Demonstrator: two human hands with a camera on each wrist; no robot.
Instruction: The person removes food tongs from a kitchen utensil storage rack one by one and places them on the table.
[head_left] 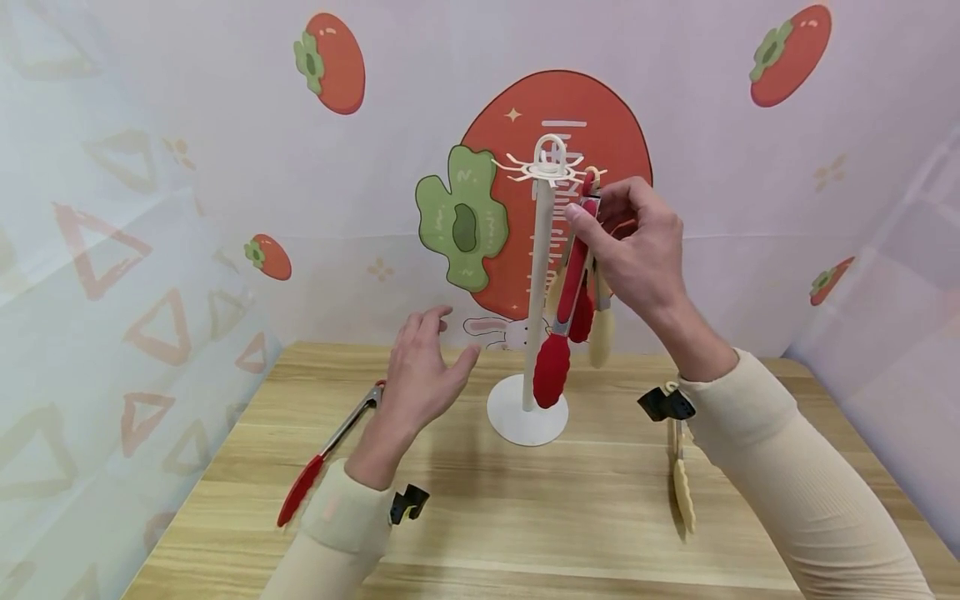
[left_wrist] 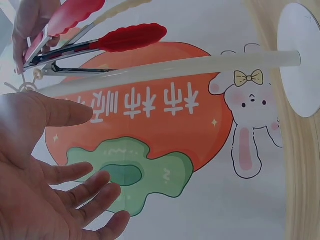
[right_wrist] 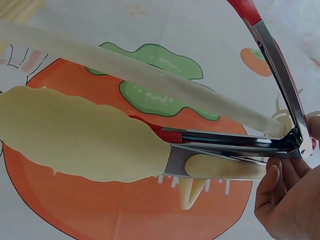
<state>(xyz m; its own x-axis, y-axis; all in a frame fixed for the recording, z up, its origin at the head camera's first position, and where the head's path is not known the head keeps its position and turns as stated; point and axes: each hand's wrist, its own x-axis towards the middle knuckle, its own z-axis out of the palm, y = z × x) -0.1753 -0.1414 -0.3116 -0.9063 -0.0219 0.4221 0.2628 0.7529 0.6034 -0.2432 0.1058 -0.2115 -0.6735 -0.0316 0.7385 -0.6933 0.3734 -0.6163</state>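
Observation:
My right hand (head_left: pixel 645 242) pinches a pair of red tongs (head_left: pixel 573 275) near the hinge end, beside the hooks of a white stand (head_left: pixel 537 300). The red scalloped heads point down, and the two arms stand spread apart in the right wrist view. Whether the loop sits over a hook cannot be told. Behind these, cream tongs (right_wrist: pixel 85 135) hang from the stand, with another red head (head_left: pixel 582 317) among them. Left of the pole, my left hand (head_left: pixel 423 367) is held in the air, fingers spread and holding nothing, its palm showing in the left wrist view.
Red tongs (head_left: pixel 324 462) lie on the wooden table (head_left: pixel 480 525) at the left, partly behind the left hand. Cream tongs (head_left: pixel 682 483) lie at the right, near the right sleeve. The stand's round base (head_left: pixel 528 425) rests toward the back, before a printed backdrop (head_left: pixel 420 167).

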